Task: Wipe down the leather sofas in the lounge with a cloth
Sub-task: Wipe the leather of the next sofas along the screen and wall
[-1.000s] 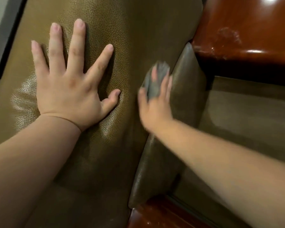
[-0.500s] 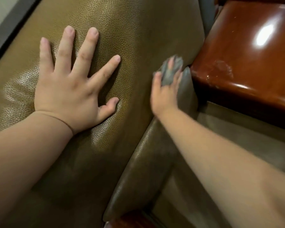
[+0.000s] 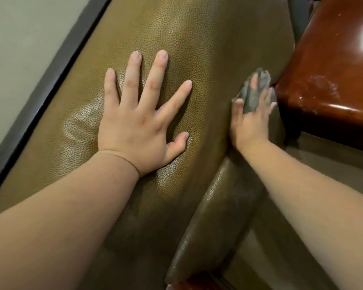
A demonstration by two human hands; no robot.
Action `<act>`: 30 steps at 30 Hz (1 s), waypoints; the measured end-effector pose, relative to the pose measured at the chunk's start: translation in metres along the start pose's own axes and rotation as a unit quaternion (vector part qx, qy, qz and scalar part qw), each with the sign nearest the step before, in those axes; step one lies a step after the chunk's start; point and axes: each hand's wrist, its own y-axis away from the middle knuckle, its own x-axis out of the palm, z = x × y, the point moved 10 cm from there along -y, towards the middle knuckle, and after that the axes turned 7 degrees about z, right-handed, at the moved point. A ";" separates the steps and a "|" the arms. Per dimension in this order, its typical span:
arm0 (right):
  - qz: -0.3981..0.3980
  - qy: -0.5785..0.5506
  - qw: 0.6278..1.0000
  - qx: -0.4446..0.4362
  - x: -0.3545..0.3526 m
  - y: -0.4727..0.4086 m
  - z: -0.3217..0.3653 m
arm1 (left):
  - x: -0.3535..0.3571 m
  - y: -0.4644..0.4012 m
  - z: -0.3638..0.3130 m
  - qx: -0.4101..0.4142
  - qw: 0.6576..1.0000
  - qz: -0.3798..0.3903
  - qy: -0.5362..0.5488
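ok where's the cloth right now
In the head view the grey cloth is right of centre, under the right hand on the sofa, beside the wooden table.

An olive-brown leather sofa point(image 3: 197, 59) with a pebbled, slightly glossy surface fills most of the view, its broad padded panel running diagonally. A darker padded cushion edge point(image 3: 214, 227) lies beside it at lower right. A small, crumpled grey cloth point(image 3: 254, 95) presses against the sofa's right edge.

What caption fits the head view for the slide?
Left hand braces flat on the olive leather sofa while right hand wipes with a grey cloth.
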 end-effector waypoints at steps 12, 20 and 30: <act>0.144 -0.005 0.985 -0.098 0.076 0.151 0.027 | 0.003 0.001 0.000 -0.009 1.000 0.022 -0.015; 0.045 -0.170 0.983 -0.057 0.060 0.152 0.105 | -0.002 0.002 -0.002 -0.014 0.999 0.051 -0.010; 0.149 -0.102 0.983 0.027 0.076 0.172 0.109 | -0.020 0.114 0.049 -0.083 0.971 0.147 0.170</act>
